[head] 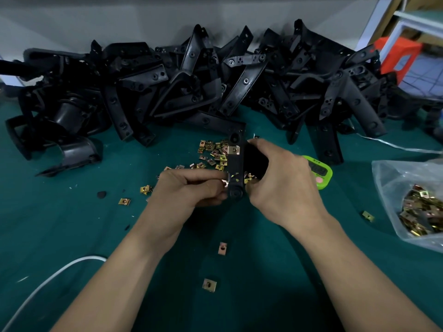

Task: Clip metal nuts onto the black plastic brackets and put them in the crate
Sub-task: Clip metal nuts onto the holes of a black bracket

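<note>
On the green worktop (72,224), the left hand (189,185) lies with its fingers curled and its fingertips meeting at its 3 o'clock side. There it pinches what looks like a small nut (224,182) against the left edge of the bracket (236,164). Little of the nut shows between the fingers, so I cannot tell how far it is seated.

The bracket stands between the two hands, its long axis running from 12 to 6 o'clock in the view, with the lower end nearest the person. A clipped nut (233,149) already sits on the same left edge towards the 12 o'clock end.

The right hand (282,178) wraps the bracket from 3 o'clock, fingers curled round its far side and thumb near the top, holding it steady.

The coming push therefore seems to run from 9 towards 3 o'clock, square across the long axis. The left hand would drive it and the right would brace against it. If the bracket twists in the grip, the nut may go on crooked.

The loose nuts (213,152) lie scattered at 12 o'clock from the left hand, just beside the bracket. The pile of brackets (191,87) stretches across the back. A green timer (321,171) sits at 3 o'clock of the right hand, and a clear bag (407,200) of more nuts lies further right. No crate is in view.
</note>
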Action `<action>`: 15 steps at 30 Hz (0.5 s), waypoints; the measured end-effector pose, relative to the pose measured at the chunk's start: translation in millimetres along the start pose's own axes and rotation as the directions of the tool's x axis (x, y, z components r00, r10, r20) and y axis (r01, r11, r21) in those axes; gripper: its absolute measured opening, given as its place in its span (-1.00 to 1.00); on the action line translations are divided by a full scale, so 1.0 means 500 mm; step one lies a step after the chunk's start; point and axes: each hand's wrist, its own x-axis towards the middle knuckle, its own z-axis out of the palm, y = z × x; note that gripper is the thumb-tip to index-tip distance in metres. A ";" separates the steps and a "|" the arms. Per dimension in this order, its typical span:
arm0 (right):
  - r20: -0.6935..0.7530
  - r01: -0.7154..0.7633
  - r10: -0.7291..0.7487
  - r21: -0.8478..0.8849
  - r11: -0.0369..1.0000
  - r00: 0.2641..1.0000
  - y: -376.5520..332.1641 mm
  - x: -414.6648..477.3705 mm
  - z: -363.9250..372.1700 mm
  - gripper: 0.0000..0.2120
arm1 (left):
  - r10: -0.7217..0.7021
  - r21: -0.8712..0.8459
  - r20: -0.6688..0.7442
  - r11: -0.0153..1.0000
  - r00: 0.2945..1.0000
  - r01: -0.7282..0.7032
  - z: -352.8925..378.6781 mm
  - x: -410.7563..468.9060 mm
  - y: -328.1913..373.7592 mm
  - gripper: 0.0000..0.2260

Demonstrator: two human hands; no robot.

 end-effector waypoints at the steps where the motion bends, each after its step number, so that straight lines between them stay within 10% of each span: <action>1: 0.002 -0.004 0.004 0.005 1.000 1.000 -0.001 0.000 0.000 -0.39 | -0.001 -0.015 0.014 1.000 1.000 0.001 0.002 -0.001 0.000 -0.83; 15: 0.015 0.011 -0.010 -0.039 0.999 1.000 0.014 0.005 0.006 -0.31 | 0.013 -0.080 -0.006 0.997 1.000 -0.014 -0.002 -0.007 0.011 -0.81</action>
